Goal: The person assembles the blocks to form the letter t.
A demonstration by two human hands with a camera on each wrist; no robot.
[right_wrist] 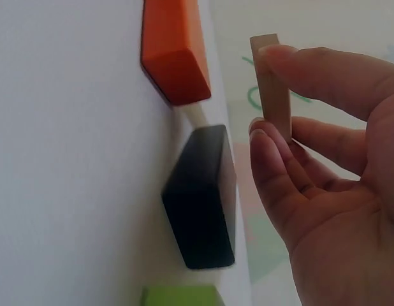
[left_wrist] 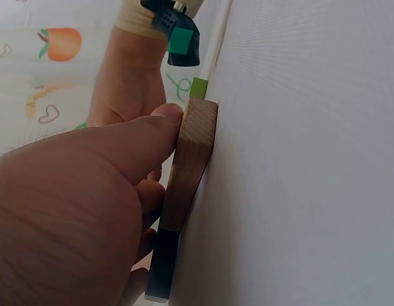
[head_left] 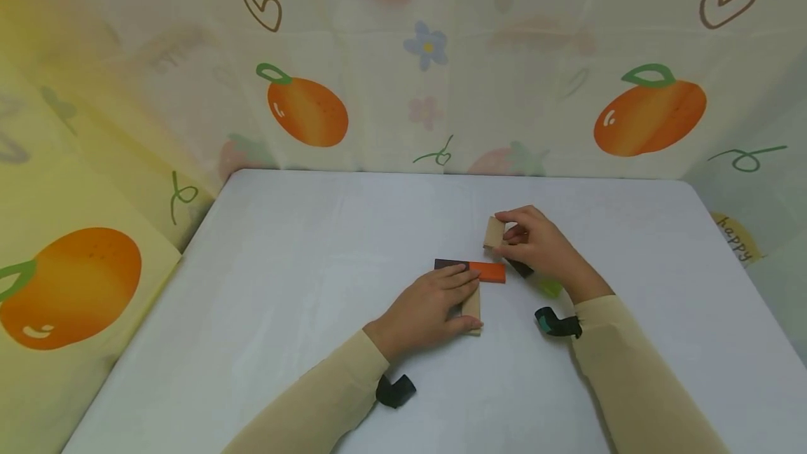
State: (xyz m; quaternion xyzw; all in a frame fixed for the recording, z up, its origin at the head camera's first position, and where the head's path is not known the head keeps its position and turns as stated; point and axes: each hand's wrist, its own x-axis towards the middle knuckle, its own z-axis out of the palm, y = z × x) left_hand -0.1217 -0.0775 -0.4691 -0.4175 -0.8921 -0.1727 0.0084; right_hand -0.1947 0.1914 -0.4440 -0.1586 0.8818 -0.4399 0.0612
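Note:
My right hand [head_left: 543, 247] pinches a small flat wooden block [head_left: 494, 232] between thumb and fingers. In the right wrist view this plain block [right_wrist: 275, 92] stands on edge between the fingertips. My left hand [head_left: 424, 310] rests over another plain wooden block [head_left: 471, 307], its thumb at the near end and its fingers reaching the far end. Those fingers also lie against a black block [head_left: 449, 263], partly covered by them. An orange block [head_left: 492, 272] adjoins the black one, end to end, in a row crossing the wooden block's far end.
Beneath my right hand a second black block [head_left: 520, 268] lies slantwise on the white table [head_left: 302, 286]. A green block [head_left: 550, 289] shows beside my right wrist, partly hidden. A printed cloth [head_left: 378, 90] hangs behind the table's far edge.

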